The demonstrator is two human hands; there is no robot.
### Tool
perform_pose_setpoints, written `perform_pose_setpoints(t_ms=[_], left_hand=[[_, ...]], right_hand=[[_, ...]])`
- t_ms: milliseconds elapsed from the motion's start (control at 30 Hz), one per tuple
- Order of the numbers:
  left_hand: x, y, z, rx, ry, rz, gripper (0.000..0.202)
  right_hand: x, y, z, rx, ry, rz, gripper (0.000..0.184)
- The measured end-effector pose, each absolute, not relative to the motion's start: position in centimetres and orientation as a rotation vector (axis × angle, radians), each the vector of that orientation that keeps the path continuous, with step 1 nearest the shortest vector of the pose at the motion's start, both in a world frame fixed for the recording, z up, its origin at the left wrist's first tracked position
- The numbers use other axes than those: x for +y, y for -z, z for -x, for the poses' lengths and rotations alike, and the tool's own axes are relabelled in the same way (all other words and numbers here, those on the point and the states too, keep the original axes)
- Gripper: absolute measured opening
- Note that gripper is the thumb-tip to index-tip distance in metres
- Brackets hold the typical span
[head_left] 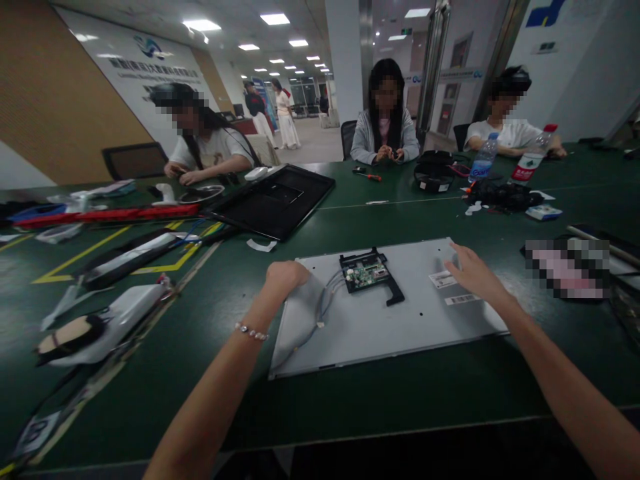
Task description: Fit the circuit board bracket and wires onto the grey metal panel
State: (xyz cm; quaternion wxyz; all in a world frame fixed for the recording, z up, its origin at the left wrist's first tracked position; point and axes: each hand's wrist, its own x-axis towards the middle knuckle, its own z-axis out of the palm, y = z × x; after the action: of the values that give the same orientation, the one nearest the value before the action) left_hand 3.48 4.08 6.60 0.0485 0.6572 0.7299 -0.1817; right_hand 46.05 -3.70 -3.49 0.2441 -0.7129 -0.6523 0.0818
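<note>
A grey metal display panel [380,320] lies flat on the green table [380,393] in front of me, back side up. A green circuit board in a black bracket [370,272] sits near its far edge, with grey cables [325,300] running from it to the left. My left hand [286,275] rests on the panel's far left corner with its fingers curled under; nothing shows in them. My right hand [470,270] lies flat on the panel's far right part, fingers stretched out, beside two white labels [443,280].
A black monitor back cover [277,200] lies beyond the panel to the left. White plastic parts [125,313] and a red bar [110,215] fill the left side. Water bottles [484,161], black cables and a screwdriver [367,175] lie further back. Three people sit across the table.
</note>
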Motion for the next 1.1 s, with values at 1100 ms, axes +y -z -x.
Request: perform_pose_setpoints(t_ms=[1100], left_hand=[[-2.4, -6.0, -4.3, 2.474, 0.150, -2.117, 0.052]], right_hand=[[-5.3, 3.2, -44.5, -2.006, 0.189, 2.262, 0.052]])
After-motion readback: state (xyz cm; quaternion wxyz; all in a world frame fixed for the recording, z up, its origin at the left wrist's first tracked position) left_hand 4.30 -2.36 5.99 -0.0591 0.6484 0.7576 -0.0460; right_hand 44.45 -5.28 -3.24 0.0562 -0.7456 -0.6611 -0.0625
